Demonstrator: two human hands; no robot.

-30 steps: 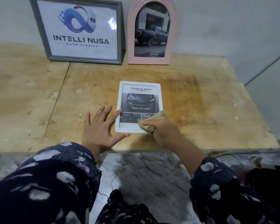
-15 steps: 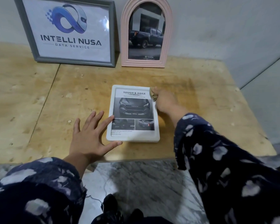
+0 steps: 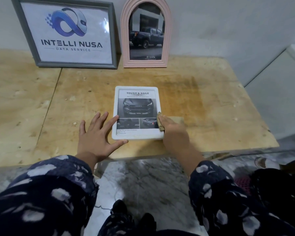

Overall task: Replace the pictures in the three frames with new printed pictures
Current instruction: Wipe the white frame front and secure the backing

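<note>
At the far left of the plywood tabletop (image 3: 32, 116), the grey frame (image 3: 28, 38) with the Intelli Nusa logo print leans upright against the wall, and just to its right stands the pink arched frame (image 3: 124, 34) with the dark pickup print; both are well beyond my reach line and already hold their pictures. Nearer me, my left hand (image 3: 96, 138) lies flat on the wood, fingers spread, with the forefinger and thumb touching the left edge and lower left corner of the white frame (image 3: 115, 108). That frame lies face up straight ahead of me between my two hands, its long axis running away from me toward the wall, the "Tough & Agile" car print showing through the front. On its right side my right hand (image 3: 174, 132) has its fingers curled around a folded tan cloth (image 3: 161, 122), which it presses against the frame's lower right edge. Both hands are about equally near the frame, the left bracing and the right working. I judge the wiping stroke should run along the long axis, with my left hand keeping the frame from sliding rightward or turning.
</note>
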